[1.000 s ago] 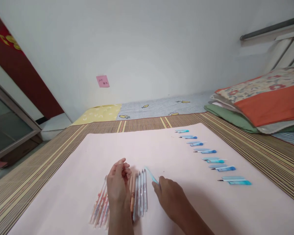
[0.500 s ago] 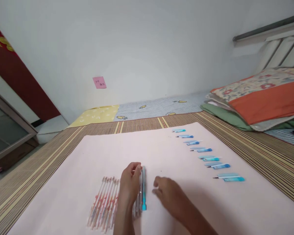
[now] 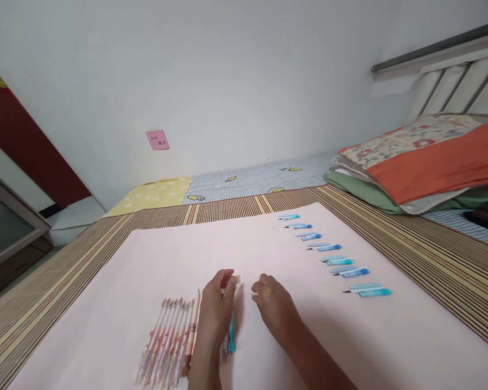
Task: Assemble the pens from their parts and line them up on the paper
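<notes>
My left hand point(image 3: 216, 311) lies on a row of blue-and-clear pens point(image 3: 230, 338), fingers curled over their top ends; most of that row is hidden under the hand. Left of it lies a row of several pink patterned pens point(image 3: 166, 344) on the pale pink sheet point(image 3: 309, 336). My right hand point(image 3: 273, 306) hovers just right of the blue pens, fingers loosely bent, holding nothing I can see. Farther right, several blue pen caps and refills point(image 3: 335, 261) lie in a diagonal line.
The sheet lies on a striped woven mat point(image 3: 431, 254) over a bed. Folded orange and green bedding point(image 3: 427, 162) is stacked at the right. A pink sticky note point(image 3: 158, 140) hangs on the white wall.
My right hand held a blue pen a second ago; that pen now lies with the blue row. My left hand shifted right onto that row, uncovering the pink pens.
</notes>
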### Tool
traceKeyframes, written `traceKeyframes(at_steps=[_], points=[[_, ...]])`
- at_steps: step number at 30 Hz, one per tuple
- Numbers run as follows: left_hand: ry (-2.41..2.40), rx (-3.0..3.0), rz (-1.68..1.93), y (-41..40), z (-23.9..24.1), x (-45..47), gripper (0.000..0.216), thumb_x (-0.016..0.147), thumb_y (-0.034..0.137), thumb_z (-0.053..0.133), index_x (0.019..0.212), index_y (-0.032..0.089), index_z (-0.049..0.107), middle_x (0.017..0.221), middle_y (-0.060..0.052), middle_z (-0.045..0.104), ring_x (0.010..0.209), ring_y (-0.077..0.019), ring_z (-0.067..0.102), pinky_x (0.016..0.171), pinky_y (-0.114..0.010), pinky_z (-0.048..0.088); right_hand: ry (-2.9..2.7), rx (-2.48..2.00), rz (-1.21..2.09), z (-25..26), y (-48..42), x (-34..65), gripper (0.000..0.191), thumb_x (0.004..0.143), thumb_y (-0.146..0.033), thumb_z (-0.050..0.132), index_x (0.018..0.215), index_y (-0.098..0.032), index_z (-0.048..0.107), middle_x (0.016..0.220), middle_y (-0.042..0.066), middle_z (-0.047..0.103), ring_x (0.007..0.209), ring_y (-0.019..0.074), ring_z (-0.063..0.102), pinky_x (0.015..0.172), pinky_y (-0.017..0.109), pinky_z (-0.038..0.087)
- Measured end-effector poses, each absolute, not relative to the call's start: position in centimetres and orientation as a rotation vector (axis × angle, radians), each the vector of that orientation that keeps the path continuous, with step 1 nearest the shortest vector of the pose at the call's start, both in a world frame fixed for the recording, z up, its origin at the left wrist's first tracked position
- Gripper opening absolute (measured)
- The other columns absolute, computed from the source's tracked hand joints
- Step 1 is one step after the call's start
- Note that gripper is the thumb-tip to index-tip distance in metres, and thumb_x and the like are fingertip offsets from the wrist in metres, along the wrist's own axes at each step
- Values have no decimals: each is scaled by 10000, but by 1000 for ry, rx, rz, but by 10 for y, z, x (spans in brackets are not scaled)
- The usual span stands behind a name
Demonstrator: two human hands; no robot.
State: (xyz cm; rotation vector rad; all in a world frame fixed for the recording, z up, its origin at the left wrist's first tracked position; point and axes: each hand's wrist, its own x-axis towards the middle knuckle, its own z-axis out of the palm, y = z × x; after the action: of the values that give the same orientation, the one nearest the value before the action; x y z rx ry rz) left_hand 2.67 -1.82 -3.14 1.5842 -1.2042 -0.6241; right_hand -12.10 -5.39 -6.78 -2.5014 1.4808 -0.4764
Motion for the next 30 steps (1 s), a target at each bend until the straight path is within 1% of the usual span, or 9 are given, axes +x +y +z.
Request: traceKeyframes(at_steps=[2, 5, 10, 14, 19, 23, 25, 27, 30], points=[[-1201, 1589, -626, -19, -33, 29, 287, 825, 413, 627, 985, 194, 719, 942, -107, 737, 867, -268, 665, 800, -380, 473, 1524, -2513, -452, -75, -52, -114, 265, 864, -4, 475, 766, -190, 636, 848, 62, 640, 805, 208, 596, 697, 293, 395], [-1145, 1578, -653, -20, -35, 32, 312, 809, 443, 651, 988, 195, 713, 924, -101, 735, 854, -259, 675, 772, -360, 483, 1587, -2517, -450, -83, -57, -117, 309, 861, 46, 427, 802, -181, 629, 843, 78, 636, 791, 218, 590, 695, 306, 386], [-1042, 1534, -671, -21, -34, 33, 371, 774, 493, 678, 985, 189, 707, 882, -96, 732, 803, -245, 684, 696, -335, 501, 1660, -2464, -481, -85, -77, -141, 286, 916, -2, 420, 802, -168, 624, 871, 92, 635, 797, 209, 582, 704, 296, 378], [-1060, 1530, -681, -21, -31, 31, 387, 815, 516, 625, 1005, 184, 686, 909, -106, 736, 829, -251, 690, 724, -353, 511, 1660, -2407, -554, -80, -82, -147, 285, 918, -7, 419, 834, -172, 636, 880, 67, 631, 792, 183, 574, 710, 272, 375], [-1055, 1500, -694, -22, -30, 35, 434, 786, 549, 646, 1013, 181, 681, 928, -114, 742, 851, -272, 698, 737, -372, 513, 1595, -2360, -658, -59, -76, -163, 217, 895, -57, 495, 909, -194, 663, 946, 36, 653, 832, 157, 598, 734, 236, 396], [-1016, 1474, -715, -21, -28, 41, 460, 770, 563, 657, 1009, 170, 675, 923, -116, 741, 828, -272, 698, 710, -368, 514, 1655, -2301, -720, -36, -77, -232, 235, 905, -112, 457, 843, -199, 666, 902, 35, 662, 838, 167, 609, 750, 247, 414], [-990, 1463, -716, -20, -25, 43, 459, 775, 560, 656, 1015, 168, 674, 930, -117, 739, 839, -273, 699, 696, -357, 515, 1755, -2256, -732, -31, -78, -279, 233, 898, -130, 450, 833, -179, 668, 903, 63, 666, 836, 193, 616, 755, 282, 421], [-969, 1449, -705, -19, -23, 42, 450, 786, 551, 653, 1023, 170, 676, 937, -115, 738, 847, -268, 698, 691, -344, 513, 1905, -2226, -658, -33, -79, -324, 274, 876, -97, 427, 798, -171, 679, 890, 85, 677, 808, 208, 627, 713, 297, 420], [-940, 1421, -701, -19, -22, 39, 441, 795, 546, 649, 1029, 173, 677, 937, -107, 739, 834, -252, 697, 681, -326, 512, 2039, -2273, -502, -46, -79, -368, 376, 838, -24, 394, 939, -169, 726, 976, 112, 702, 884, 218, 651, 763, 305, 428]])
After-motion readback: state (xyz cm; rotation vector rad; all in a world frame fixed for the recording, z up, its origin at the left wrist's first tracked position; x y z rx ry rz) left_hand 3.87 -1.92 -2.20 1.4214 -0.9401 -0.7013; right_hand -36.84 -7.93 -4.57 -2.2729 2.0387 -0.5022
